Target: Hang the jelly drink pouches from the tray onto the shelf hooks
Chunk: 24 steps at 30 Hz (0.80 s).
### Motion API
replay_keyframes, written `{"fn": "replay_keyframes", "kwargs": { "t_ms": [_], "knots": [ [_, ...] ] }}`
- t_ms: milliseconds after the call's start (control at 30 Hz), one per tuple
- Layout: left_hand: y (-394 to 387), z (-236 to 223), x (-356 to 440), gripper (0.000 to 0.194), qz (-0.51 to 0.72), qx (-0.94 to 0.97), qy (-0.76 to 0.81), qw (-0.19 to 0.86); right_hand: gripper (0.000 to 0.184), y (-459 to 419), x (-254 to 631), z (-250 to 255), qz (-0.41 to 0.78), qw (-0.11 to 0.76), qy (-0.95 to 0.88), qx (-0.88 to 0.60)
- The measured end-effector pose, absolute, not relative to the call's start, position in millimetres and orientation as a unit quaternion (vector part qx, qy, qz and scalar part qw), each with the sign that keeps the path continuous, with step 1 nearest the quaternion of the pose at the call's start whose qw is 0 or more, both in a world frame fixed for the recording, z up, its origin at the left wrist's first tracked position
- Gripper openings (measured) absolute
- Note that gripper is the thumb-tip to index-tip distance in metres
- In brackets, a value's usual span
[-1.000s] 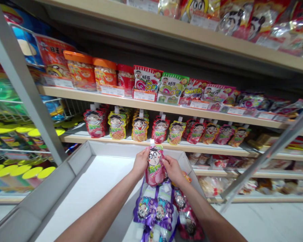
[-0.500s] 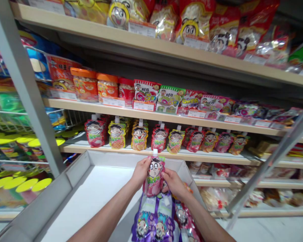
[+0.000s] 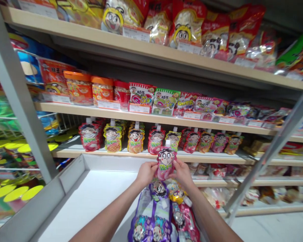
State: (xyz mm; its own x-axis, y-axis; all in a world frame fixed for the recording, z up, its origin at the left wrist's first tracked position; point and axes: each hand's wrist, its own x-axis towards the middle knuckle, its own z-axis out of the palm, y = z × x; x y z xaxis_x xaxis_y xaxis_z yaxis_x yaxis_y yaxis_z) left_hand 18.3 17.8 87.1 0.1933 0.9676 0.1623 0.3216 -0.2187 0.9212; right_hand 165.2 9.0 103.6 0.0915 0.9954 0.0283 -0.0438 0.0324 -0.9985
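Observation:
Between my two hands a pink spouted jelly pouch (image 3: 166, 164) is held upright, its cartoon face toward me and its white cap on top. My left hand (image 3: 146, 173) grips its left edge, and my right hand (image 3: 182, 172) pinches the right edge. Behind it, a row of similar pouches stands on the shelf (image 3: 141, 155), among them a red pouch (image 3: 156, 139) and a yellow-green pouch (image 3: 173, 136) partly covered by the held one. Below my hands, purple pouches (image 3: 151, 215), red pouches (image 3: 183, 218) and an orange-yellow pouch (image 3: 176, 193) lie in the white box (image 3: 103, 163).
A grey upright post (image 3: 22, 90) stands at left, beside wire racks of yellow-lidded tubs (image 3: 17, 193). Another slanted metal bar (image 3: 265, 158) crosses at right. Above the pouch row, a shelf edge (image 3: 151, 118) carries jars and candy bags; bagged snacks (image 3: 187, 23) fill the top shelf.
Both hands have carried the pink pouch up and to the right, closer to the shelf row. An orange-yellow pouch in the box now shows more fully. The view has tilted upward.

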Motion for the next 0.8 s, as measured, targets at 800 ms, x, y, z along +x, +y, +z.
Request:
{"fn": "replay_keyframes", "kwargs": {
  "t_ms": [800],
  "knots": [
    [100.5, 118.6, 104.6, 0.038, 0.421, 0.592, 0.61, 0.315, 0.02, 134.3, 202.2, 95.8, 0.33, 0.577, -0.485, -0.568]
  ]
}}
